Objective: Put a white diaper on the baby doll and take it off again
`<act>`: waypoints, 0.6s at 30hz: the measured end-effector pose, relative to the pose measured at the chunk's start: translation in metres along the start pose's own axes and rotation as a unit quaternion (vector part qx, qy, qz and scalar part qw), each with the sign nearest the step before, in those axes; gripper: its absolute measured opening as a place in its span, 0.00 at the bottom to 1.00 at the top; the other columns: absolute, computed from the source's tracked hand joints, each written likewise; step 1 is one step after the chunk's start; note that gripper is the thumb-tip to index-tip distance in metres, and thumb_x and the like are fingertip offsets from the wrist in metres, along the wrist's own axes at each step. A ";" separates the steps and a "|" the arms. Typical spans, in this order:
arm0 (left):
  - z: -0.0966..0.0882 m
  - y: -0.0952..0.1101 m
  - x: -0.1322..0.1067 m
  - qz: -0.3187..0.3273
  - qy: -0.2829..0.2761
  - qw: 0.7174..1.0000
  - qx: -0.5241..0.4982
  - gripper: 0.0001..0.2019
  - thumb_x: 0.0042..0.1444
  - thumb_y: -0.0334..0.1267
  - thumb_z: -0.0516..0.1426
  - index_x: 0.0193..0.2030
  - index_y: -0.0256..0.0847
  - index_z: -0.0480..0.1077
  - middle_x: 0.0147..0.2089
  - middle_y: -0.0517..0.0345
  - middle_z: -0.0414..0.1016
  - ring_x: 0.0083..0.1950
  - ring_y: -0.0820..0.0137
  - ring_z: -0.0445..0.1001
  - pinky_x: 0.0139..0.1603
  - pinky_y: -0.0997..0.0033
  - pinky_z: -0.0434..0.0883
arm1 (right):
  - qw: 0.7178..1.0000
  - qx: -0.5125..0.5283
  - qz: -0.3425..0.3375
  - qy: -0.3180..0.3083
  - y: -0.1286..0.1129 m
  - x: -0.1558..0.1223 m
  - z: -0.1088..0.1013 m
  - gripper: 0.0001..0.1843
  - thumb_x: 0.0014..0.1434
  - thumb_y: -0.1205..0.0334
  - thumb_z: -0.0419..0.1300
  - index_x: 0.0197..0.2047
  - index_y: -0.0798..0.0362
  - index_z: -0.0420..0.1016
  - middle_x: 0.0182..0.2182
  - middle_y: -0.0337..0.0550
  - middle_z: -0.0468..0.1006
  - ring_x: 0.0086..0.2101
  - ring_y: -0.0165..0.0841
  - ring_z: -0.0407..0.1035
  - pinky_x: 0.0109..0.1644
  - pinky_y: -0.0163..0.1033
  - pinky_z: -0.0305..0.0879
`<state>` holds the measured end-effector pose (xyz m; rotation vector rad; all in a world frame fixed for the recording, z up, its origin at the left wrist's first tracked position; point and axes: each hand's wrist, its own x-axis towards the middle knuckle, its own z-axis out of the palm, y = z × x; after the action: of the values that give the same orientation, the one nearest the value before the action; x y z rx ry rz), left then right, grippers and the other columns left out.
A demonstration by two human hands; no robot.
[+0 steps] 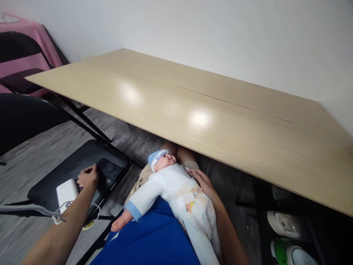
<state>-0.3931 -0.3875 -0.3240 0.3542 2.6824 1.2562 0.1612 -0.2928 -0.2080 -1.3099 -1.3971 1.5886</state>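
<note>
A baby doll (pixel 179 180) lies face up across my lap, in a white outfit with blue cuffs, a blue and white cap, and a diaper. My right hand (pixel 202 180) holds the doll's side, with the forearm along its body. My left hand (pixel 88 176) is over the black chair seat (pixel 79 158), fingers curled together at the edge of a dark smartphone (pixel 110 169). Whether it grips the phone or something small is hidden. Just beside that hand lies a white power bank (pixel 67 193) with a pale cable (pixel 95 217) near it.
A light wood table (pixel 165 99) spans the space in front, its near edge above my knees. Another black chair (pixel 24 117) stands at left, near a pink-covered table (pixel 27 33). Below the table at right are white and green round containers (pixel 284 246).
</note>
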 end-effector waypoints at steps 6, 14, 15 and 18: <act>-0.006 -0.006 -0.009 0.042 -0.031 0.999 0.013 0.24 0.63 0.59 0.57 0.26 0.42 0.61 0.32 0.50 0.73 0.69 0.27 0.70 0.58 0.20 0.59 | 1.000 -0.002 0.005 0.000 0.003 0.001 0.000 0.33 0.63 0.23 0.64 0.49 0.43 0.89 0.51 0.47 0.89 0.52 0.48 0.80 0.62 0.52 0.74; -0.017 -0.005 -0.007 0.048 -0.056 0.997 0.000 0.25 0.68 0.57 0.51 0.27 0.38 0.65 0.32 0.51 0.75 0.67 0.32 0.75 0.54 0.27 0.63 | 1.000 0.000 0.006 -0.002 0.004 0.002 -0.001 0.35 0.61 0.20 0.65 0.47 0.45 0.89 0.50 0.48 0.89 0.52 0.49 0.80 0.61 0.52 0.74; -0.017 -0.004 -0.007 0.049 -0.066 0.997 -0.006 0.25 0.67 0.57 0.51 0.26 0.38 0.64 0.31 0.50 0.75 0.69 0.28 0.73 0.53 0.26 0.61 | 1.000 0.000 0.006 -0.002 0.004 0.003 -0.001 0.35 0.61 0.21 0.65 0.47 0.45 0.89 0.50 0.48 0.89 0.53 0.49 0.80 0.61 0.52 0.74; -0.019 -0.003 -0.007 0.060 -0.138 0.988 -0.039 0.26 0.67 0.58 0.51 0.27 0.39 0.65 0.34 0.46 0.78 0.71 0.29 0.70 0.57 0.24 0.58 | 1.000 0.002 0.007 -0.004 0.005 0.003 -0.001 0.34 0.61 0.21 0.66 0.47 0.44 0.89 0.50 0.48 0.89 0.53 0.49 0.80 0.62 0.52 0.74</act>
<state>-0.3914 -0.4058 -0.3141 0.6357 2.4034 1.2385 0.1624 -0.2909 -0.2139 -1.3142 -1.3914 1.6060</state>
